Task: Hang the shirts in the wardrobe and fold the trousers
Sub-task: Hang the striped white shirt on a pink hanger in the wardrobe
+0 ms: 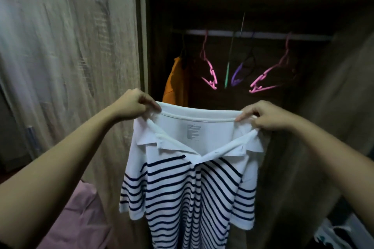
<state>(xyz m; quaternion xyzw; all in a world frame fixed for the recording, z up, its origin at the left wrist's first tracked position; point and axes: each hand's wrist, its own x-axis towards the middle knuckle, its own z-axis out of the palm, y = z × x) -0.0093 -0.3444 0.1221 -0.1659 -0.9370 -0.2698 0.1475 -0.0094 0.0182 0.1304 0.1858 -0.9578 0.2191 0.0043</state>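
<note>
1. Straight beyond the grip on the white polo shirt with navy stripes (188, 184), the dark wardrobe interior (222, 100) lies open up to the pale hanging rail (263, 35).
2. Above the grip dangle two pink plastic hangers (212, 79), a purple hanger (237, 73) and a thin green hanger (227, 75) (gaps between them).
3. Beyond the left hand (133, 105), an orange hung garment (176, 79) fills the rail's end.
4. A light wood-grain door (70, 46) closes off that side.

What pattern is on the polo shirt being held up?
The polo shirt is white with thin navy horizontal stripes, with a plain white collar; seen in the head view.
</note>
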